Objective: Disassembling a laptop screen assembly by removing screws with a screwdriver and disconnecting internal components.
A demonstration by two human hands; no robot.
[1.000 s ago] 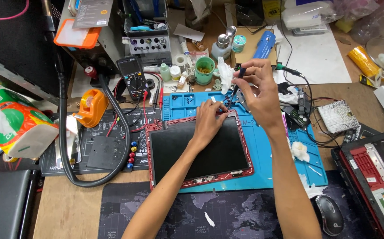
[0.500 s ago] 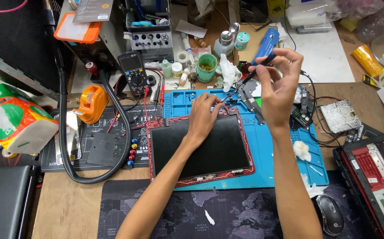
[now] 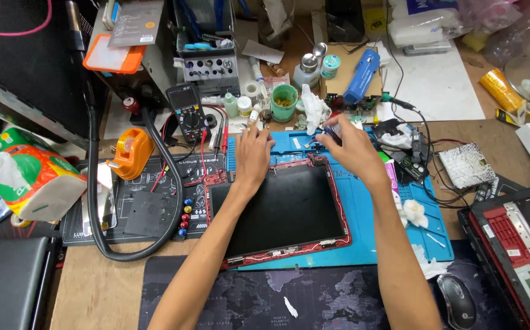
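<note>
A dark laptop screen panel (image 3: 283, 208) in a red frame lies on a blue work mat (image 3: 424, 226). My left hand (image 3: 253, 156) rests on the panel's far left corner, fingers spread and reaching onto the mat's tray section. My right hand (image 3: 350, 150) sits at the panel's far right corner, its fingers closed on a thin dark tool (image 3: 331, 133) whose tip points down to the mat's far edge. Both forearms cross the panel from the near side.
A multimeter (image 3: 187, 111), an orange tape dispenser (image 3: 130, 151) and a black mat with a thick hose (image 3: 94, 201) lie to the left. A green cup (image 3: 284, 101) and blue glue gun (image 3: 361, 76) stand behind. A red laptop base (image 3: 521, 244) and mouse (image 3: 457, 299) are right.
My right hand has come down from above the mat to the panel's far right corner with the tool. My left hand has slid a little left and forward, and the view has tilted.
</note>
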